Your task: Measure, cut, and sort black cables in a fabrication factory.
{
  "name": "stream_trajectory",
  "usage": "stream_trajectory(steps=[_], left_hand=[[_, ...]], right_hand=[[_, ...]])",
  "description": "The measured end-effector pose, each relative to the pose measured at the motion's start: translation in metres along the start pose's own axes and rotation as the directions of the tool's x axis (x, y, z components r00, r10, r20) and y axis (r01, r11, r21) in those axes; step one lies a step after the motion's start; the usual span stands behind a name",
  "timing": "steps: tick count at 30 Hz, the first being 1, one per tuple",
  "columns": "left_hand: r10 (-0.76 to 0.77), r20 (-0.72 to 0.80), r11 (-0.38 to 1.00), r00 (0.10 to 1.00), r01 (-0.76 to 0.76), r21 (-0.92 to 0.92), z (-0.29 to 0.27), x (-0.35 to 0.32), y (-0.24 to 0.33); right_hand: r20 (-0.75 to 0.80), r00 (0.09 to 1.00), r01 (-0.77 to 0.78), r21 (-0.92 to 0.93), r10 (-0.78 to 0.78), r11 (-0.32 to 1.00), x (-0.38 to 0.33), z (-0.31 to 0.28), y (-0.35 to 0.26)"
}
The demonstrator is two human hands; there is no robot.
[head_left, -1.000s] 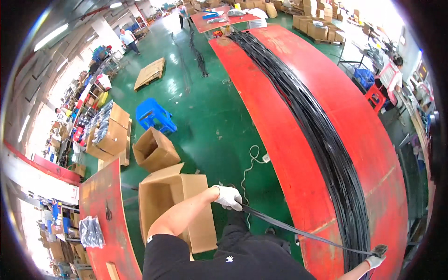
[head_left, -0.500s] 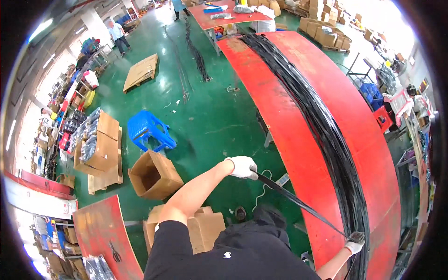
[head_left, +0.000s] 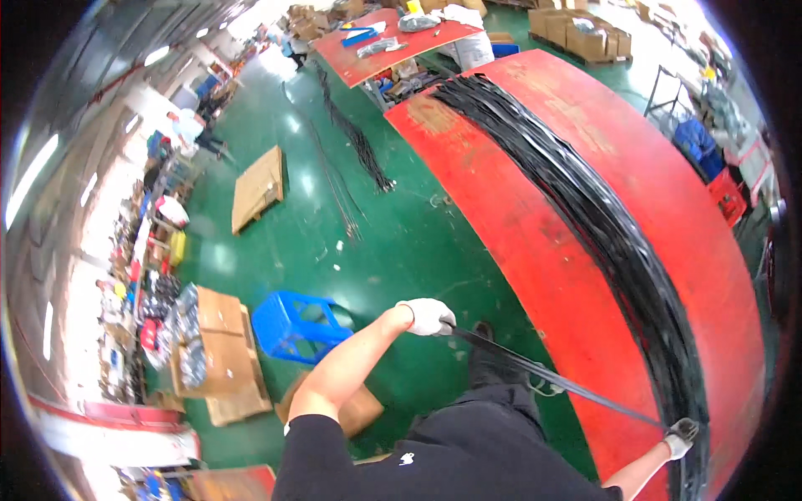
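Progress: judged to be at an early or middle stage of handling a strip at a time. One dark strip (head_left: 518, 360) (possibly two lying together; the blur prevents a firm finding) stands clear of the bundle along part of its length, spanning the gap between the two hands. That portion may be counted as separated. Outstanding: the thick black bundle (head_left: 601, 221), which lies lengthwise along the red tabletop (head_left: 526, 242) and appears to contain many more strips. A second dark bundle (head_left: 355, 146) lies on the green floor (head_left: 401, 242), out of reach; its part in the work is undetermined.

Hands: both wear white gloves. The left hand (head_left: 428, 317) is closed in a fist around the near end of the strip, held out in front of the body above the floor. The right hand (head_left: 681, 438) is at the bundle, where the strip's other visible end meets it. Its fingers look curled, with a dark patch at them; whether they grip the strip cannot be told.
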State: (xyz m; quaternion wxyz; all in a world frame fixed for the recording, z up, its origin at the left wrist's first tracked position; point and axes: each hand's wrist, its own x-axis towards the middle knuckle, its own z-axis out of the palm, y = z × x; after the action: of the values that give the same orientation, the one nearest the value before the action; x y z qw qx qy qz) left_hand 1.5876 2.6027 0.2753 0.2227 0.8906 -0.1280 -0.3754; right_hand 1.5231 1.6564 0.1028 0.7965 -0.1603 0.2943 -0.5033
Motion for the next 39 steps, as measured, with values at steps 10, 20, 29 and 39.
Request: stream_trajectory(steps=[10,20,29,39], left_hand=[[-0.179,-0.11,0.969,0.978,0.195,0.149,-0.268,0.087,-0.111],[-0.134,-0.203,0.99,0.97,0.12,-0.08,-0.478,0.216,-0.312],[0.073,-0.028,0.997,0.997,-0.072,0.036,-0.637,0.359,-0.49],[0.0,0.047,0.999,0.999,0.002,-0.033,-0.709,0.43,-0.6]], right_hand=[[0.201,0.94,-0.263,-0.085,0.275,0.961,-0.148,0.07,0.237],[0.007,0.983,-0.173,-0.281,0.183,0.944,-0.332,0.13,0.418],[-0.517,0.856,-0.401,-0.65,0.01,0.645,-0.525,0.089,0.634],[0.276,0.309,0.728,-0.685,0.91,-0.04,-0.877,0.455,1.089]])
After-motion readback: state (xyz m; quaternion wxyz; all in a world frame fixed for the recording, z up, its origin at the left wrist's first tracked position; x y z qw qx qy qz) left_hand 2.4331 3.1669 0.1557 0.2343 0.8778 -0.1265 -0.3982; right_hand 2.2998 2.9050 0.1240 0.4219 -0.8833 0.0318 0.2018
